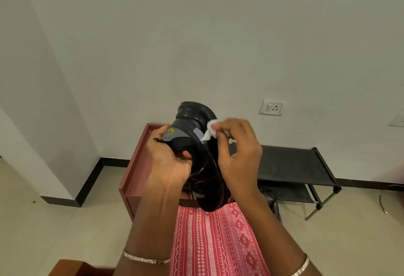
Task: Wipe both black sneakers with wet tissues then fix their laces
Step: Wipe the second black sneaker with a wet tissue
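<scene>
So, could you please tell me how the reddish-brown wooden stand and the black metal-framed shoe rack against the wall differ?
The reddish-brown wooden stand has solid panels and a raised rim around its top; the black metal-framed shoe rack is open, with thin legs and two flat dark tiers. The stand sits directly ahead, partly hidden by the black sneaker gripped in the left hand; the rack stands to its right, less covered. Both rest on the pale tiled floor by the wall.

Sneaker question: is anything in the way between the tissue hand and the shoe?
Nothing visible is. The right hand pinches the wet tissue and holds it right against the black sneaker near its heel, with no gap or object between them. The left hand grips the sneaker from the other side.
</scene>
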A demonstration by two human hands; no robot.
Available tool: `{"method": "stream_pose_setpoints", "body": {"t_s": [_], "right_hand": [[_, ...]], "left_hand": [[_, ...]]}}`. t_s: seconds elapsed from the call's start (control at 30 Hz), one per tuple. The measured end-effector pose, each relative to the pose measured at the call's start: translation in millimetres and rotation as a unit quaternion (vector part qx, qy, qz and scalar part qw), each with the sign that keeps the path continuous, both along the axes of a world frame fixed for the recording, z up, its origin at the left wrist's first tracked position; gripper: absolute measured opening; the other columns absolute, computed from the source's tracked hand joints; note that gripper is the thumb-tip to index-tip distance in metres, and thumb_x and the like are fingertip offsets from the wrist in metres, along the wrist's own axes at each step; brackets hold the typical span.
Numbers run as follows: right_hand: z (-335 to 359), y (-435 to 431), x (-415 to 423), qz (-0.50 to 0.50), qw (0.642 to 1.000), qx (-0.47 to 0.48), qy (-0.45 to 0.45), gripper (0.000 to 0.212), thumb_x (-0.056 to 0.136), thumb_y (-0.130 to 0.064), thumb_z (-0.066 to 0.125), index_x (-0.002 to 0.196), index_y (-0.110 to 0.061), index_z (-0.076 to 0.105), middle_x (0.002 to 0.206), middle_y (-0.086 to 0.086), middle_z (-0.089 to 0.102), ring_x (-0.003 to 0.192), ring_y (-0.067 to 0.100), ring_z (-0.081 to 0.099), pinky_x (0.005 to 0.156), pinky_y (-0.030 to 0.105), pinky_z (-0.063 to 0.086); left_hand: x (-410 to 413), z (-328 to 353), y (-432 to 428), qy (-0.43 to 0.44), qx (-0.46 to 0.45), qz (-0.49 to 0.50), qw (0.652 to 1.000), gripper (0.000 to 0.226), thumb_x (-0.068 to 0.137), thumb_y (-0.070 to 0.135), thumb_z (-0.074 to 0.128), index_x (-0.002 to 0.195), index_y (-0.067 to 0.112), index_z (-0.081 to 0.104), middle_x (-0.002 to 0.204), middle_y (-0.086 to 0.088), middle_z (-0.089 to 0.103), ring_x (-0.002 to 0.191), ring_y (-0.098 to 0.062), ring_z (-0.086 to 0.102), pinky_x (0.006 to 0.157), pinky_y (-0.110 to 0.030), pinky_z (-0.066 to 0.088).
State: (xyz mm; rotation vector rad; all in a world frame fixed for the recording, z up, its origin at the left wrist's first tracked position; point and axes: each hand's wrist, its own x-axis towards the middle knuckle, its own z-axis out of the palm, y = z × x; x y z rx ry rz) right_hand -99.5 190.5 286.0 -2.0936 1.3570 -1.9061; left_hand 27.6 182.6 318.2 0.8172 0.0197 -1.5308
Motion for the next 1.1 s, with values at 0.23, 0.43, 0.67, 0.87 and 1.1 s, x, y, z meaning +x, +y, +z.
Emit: {"method": "stream_pose_setpoints", "body": {"t_s": [0.23, 0.43, 0.67, 0.87, 1.1], "right_hand": [[-42, 13, -12, -0.022, 0.999, 0.040, 0.013, 0.022, 0.085, 0.011, 0.067, 0.093, -0.009, 0.072, 0.092, -0.006, 0.063, 0.084, 0.014, 0.061, 0.071, 0.035, 0.053], [11, 7, 8, 0.016, 1.000, -0.002, 0.009, 0.011, 0.091, -0.003, 0.068, 0.098, -0.010, 0.074, 0.094, -0.003, 0.066, 0.088, 0.014, 0.062, 0.075, 0.031, 0.051], [-23, 14, 4, 0.027, 0.998, -0.007, 0.060, 0.024, 0.089, 0.011, 0.063, 0.102, -0.006, 0.072, 0.104, 0.000, 0.065, 0.099, 0.017, 0.060, 0.084, 0.032, 0.051], [-49, 20, -7, 0.015, 0.997, 0.047, 0.064, 0.023, 0.086, 0.015, 0.062, 0.094, -0.006, 0.068, 0.097, -0.005, 0.060, 0.093, 0.012, 0.057, 0.077, 0.033, 0.049], [4, 8, 5, 0.041, 0.999, 0.016, 0.031, 0.024, 0.090, 0.010, 0.060, 0.098, -0.010, 0.069, 0.098, -0.006, 0.064, 0.094, 0.016, 0.060, 0.078, 0.042, 0.050]], "left_hand": [[16, -9, -7, 0.032, -0.004, -0.006, 0.999, 0.021, 0.089, 0.032, 0.044, 0.074, 0.022, 0.054, 0.072, 0.005, 0.054, 0.050, -0.010, 0.049, 0.032, -0.009, 0.026], [-12, -9, 2, -0.007, -0.001, -0.025, 1.000, 0.032, 0.088, 0.035, 0.045, 0.065, 0.018, 0.060, 0.062, 0.002, 0.059, 0.048, -0.013, 0.052, 0.034, -0.013, 0.026], [-5, -18, 2, 0.046, -0.013, -0.031, 0.998, 0.028, 0.089, 0.038, 0.043, 0.081, 0.016, 0.059, 0.072, 0.000, 0.057, 0.044, -0.013, 0.052, 0.030, -0.012, 0.025], [5, -18, 0, 0.065, -0.004, 0.004, 0.998, 0.028, 0.092, 0.032, 0.043, 0.071, 0.019, 0.056, 0.060, 0.003, 0.056, 0.036, -0.011, 0.050, 0.029, -0.009, 0.023], [-21, -11, 12, -0.020, 0.001, -0.009, 1.000, 0.033, 0.091, 0.038, 0.045, 0.073, 0.015, 0.059, 0.062, 0.000, 0.059, 0.046, -0.013, 0.050, 0.034, -0.014, 0.025]]}}
